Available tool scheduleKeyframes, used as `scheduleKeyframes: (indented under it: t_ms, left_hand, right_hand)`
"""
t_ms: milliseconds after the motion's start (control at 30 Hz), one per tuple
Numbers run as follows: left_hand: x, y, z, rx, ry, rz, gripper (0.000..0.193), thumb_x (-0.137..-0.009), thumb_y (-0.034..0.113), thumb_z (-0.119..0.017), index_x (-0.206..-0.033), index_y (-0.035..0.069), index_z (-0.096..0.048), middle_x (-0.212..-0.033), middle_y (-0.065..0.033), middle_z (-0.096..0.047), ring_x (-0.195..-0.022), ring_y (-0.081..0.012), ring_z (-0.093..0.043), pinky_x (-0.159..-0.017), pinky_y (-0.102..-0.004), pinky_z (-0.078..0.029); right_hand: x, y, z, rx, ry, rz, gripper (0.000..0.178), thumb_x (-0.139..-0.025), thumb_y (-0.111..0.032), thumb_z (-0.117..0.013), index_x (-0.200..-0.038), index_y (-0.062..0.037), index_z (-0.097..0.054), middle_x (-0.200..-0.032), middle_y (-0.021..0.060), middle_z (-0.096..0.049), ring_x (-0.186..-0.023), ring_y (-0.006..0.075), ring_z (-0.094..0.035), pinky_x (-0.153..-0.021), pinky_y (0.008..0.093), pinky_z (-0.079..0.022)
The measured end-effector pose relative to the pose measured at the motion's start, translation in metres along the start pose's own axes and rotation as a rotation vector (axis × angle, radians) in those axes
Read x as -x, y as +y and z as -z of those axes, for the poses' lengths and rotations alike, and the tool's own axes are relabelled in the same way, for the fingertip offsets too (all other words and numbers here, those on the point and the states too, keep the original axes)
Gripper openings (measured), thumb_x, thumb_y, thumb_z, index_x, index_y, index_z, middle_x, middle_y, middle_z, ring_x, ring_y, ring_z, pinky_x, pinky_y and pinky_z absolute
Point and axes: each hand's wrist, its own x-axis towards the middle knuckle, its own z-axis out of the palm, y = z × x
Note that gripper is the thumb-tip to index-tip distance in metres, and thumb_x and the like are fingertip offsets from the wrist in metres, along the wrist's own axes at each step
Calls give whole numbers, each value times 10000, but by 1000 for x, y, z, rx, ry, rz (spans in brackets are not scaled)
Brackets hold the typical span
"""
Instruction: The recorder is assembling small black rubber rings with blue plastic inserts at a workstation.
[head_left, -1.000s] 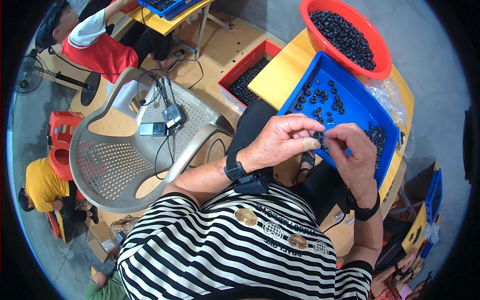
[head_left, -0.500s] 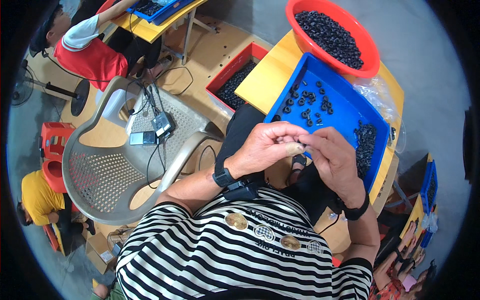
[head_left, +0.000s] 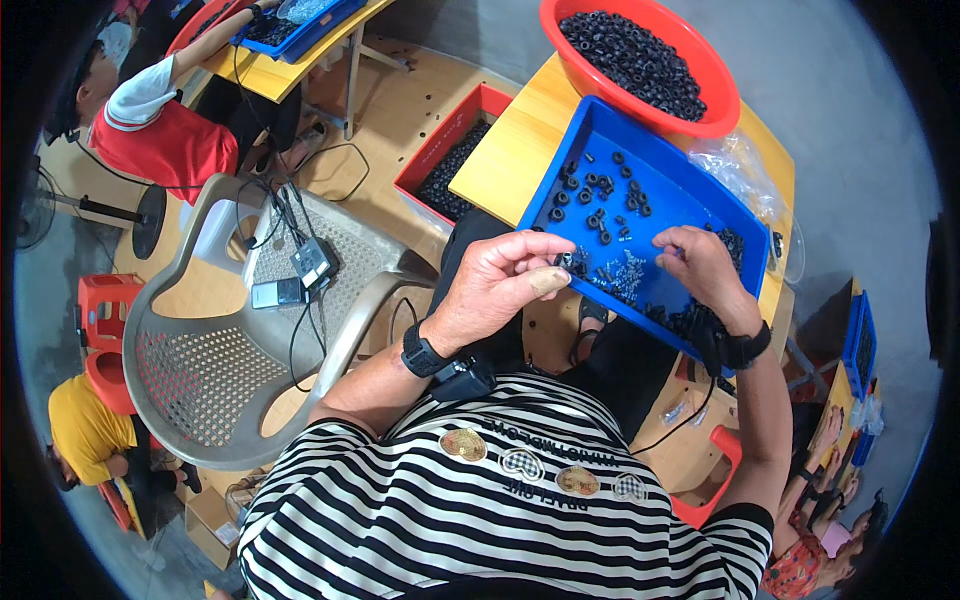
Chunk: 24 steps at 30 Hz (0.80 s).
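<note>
My left hand (head_left: 495, 285) is closed in a pinch at the near edge of the blue tray (head_left: 690, 190). Between its thumb and fingertips is a small black ring-shaped part (head_left: 566, 262), partly covered by the fingers. Over the right side of the tray hovers my right hand (head_left: 705, 268), its thumb and forefinger slightly apart and nothing visible between them. Below and left of it lie small shiny metal pieces (head_left: 627, 275). Loose black ring-shaped parts (head_left: 600, 185) are scattered at the tray's far left, and more black parts (head_left: 682, 318) are heaped along its near right side.
A red basin (head_left: 727, 110) full of black parts stands behind the tray on the yellow table (head_left: 500, 165), next to clear plastic bags (head_left: 740, 170). A red bin (head_left: 415, 165) sits on the floor. To my left is a grey chair (head_left: 200, 345) with cables and devices. Other people work nearby.
My hands were together and have parted. The right hand moved right over the tray; the left stays pinched. The shiny metal pieces, hidden before, now show. The view has shifted slightly.
</note>
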Motion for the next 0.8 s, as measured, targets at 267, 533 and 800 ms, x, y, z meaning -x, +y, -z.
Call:
scheduleKeyframes:
  t_ms: [267, 533, 800]
  left_hand:
    - [1, 1, -1, -1, 13, 11, 285, -838, -23, -603, -1122, 0, -595, -848, -22, -623, -709, -68, -569, -672, -213, -495]
    - [0, 3, 1, 15, 5, 31, 279, -842, -22, -598, -1119, 6, -601, -845, -22, -624, -709, -63, -569, -663, -205, -491]
    - [-2, 0, -3, 87, 7, 20, 268, -847, -22, -591, -1113, 3, -603, -858, -29, -629, -710, -62, -573, -669, -207, -493]
  right_hand:
    - [-32, 4, -26, -16, 110, 143, 160, -755, -50, -586, -893, -77, -660, -796, 128, -610, -746, 309, -606, -676, 393, -491]
    - [-41, -3, -29, -6, 33, 177, 163, -735, -32, -594, -889, -79, -612, -794, 115, -593, -762, 302, -601, -682, 385, -490]
    - [-43, -1, -34, -51, 31, 253, 153, -724, -35, -615, -874, -64, -611, -812, 115, -593, -790, 293, -596, -698, 371, -486]
